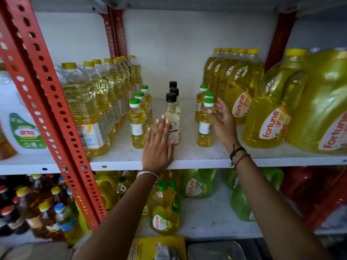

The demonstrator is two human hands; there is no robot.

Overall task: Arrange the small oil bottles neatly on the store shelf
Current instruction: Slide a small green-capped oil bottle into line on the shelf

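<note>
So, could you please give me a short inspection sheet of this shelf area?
Surface: white metal shelf, slightly dusty.
Job's things: small green-capped yellow oil bottles in a left row and a right row; black-capped pale bottles in a middle row.
Clutter: nothing seen.
Grips: left hand open, flat beside the middle row; right hand open at the right row.
Cables: nothing seen.
Surroundings: large yellow oil jugs, red perforated upright.

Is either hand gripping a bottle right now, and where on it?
Neither. The left hand is flat and open beside the front black-capped bottle; the right hand is open, fingers by the front green-capped bottle, not closed around it.
</note>
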